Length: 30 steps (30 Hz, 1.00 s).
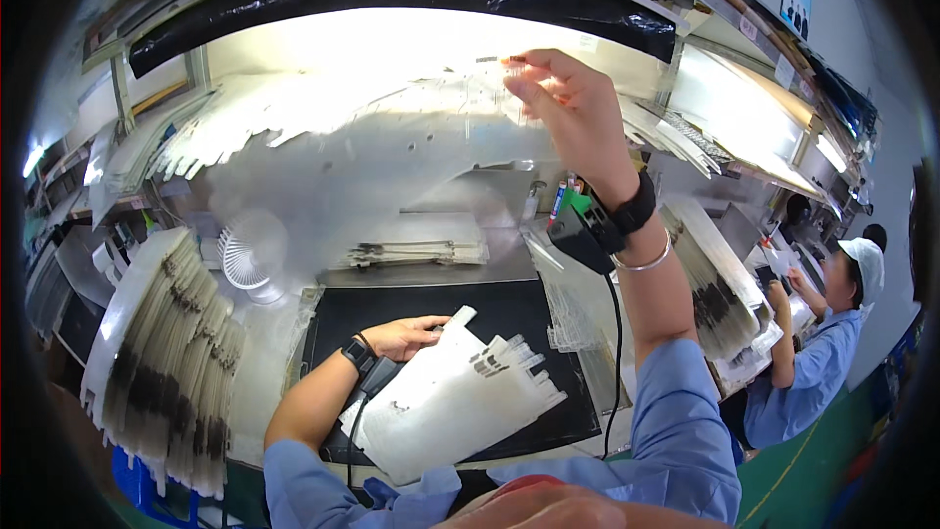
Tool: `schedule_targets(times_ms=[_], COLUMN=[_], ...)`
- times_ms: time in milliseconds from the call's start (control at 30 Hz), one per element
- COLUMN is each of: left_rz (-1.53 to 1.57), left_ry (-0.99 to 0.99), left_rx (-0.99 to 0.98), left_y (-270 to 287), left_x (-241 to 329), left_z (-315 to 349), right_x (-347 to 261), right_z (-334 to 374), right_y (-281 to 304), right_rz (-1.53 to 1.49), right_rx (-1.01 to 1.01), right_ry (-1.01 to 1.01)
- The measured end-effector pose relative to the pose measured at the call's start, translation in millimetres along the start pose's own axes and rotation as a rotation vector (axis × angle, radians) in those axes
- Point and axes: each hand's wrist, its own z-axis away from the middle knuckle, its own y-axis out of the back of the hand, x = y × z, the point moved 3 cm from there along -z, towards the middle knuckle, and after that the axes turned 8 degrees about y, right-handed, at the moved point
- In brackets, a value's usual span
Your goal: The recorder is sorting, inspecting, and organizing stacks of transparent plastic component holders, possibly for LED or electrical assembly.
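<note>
My right hand (573, 103) is raised in front of the bright light panel. Its thumb and fingers pinch the edge of a clear, see-through sheet (421, 142), whose outline fades into the glare. Lower down, my left hand (403, 338) grips the upper edge of a whitish flat sheet (441, 407) with jagged tabs and dark marks at its right end. That sheet lies tilted over a black mat (338, 309), close to my body. Both wrists wear black bands with devices and cables.
Stacks of jagged, dark-marked sheets stand at left (166, 362) and right (710, 284). A small white fan (252, 253) sits behind the left stack. More sheets lie in a pile (421, 245) beyond the mat. At far right a co-worker (818, 343) in blue works at the bench.
</note>
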Motion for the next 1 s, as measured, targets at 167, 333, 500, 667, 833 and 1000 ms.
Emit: schedule_targets(times_ms=[167, 333, 500, 667, 833, 1000], left_rz=[-0.019, -0.033, -0.025, -0.009, -0.018, -0.032], left_ry=[0.01, 0.011, 0.014, -0.002, -0.006, 0.0], left_rx=[-0.015, -0.003, 0.006, 0.007, -0.01, -0.007], left_y=[1, 3, 4, 3, 0, 2], left_x=[2, 4, 3, 2, 4, 2], left_z=[0, 1, 0, 1, 1, 0], right_x=[9, -1, 0, -6, -8, -5], right_z=[-12, -16, -24, -32, -34, -36], right_y=[5, 5, 10, 17, 20, 23], right_rz=[0.109, 0.021, -0.095, -0.12, -0.102, -0.119], right_rx=[0.119, 0.156, 0.133, 0.155, 0.131, 0.115], right_ry=[0.034, 0.078, 0.067, 0.111, 0.091, 0.106])
